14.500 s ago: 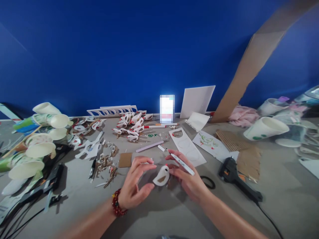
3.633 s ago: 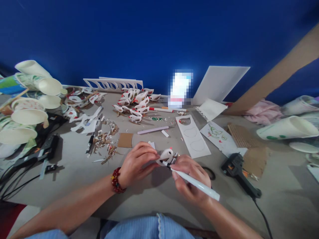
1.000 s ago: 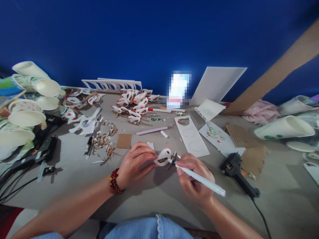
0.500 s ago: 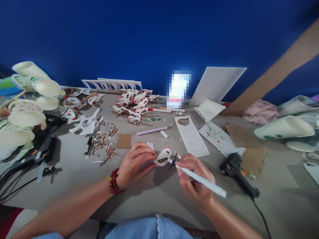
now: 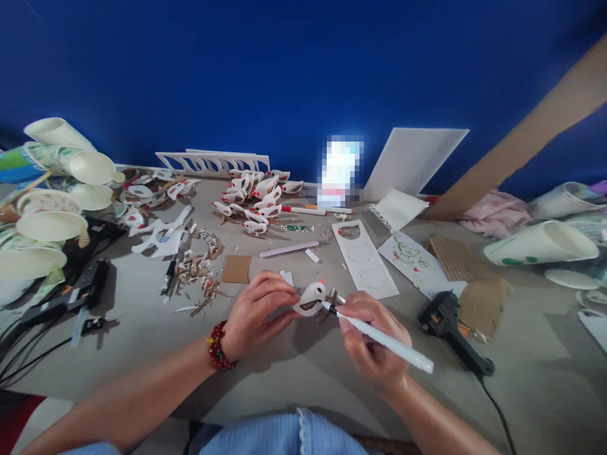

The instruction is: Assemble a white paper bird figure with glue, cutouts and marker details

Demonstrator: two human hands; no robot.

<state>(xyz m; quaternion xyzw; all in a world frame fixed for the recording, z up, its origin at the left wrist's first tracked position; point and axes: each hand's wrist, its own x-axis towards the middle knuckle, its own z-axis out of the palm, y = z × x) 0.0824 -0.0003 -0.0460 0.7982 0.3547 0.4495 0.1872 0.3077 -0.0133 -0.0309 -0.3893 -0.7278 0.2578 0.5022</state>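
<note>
A small white bird cutout [image 5: 312,296] with a red beak, a black eye and a brown wing patch is pinched at its tail by my left hand [image 5: 260,311]. My right hand [image 5: 377,341] grips a white marker [image 5: 389,341], whose dark tip points at the bird's front, close to the wing patch. Whether the tip touches the surface cannot be made out. Small brown strips [image 5: 331,299] lie just right of the bird, partly behind the marker.
Several finished-looking birds [image 5: 265,189] cluster at the back. Cardboard scraps [image 5: 196,272] and a brown square [image 5: 236,268] lie left. A foam board with outlines [image 5: 365,262] and a black glue gun [image 5: 453,335] are at right. Paper cups [image 5: 52,224] crowd the left edge.
The marker and my right hand have shifted very slightly to the right. My left hand and the bird are almost unmoved.
</note>
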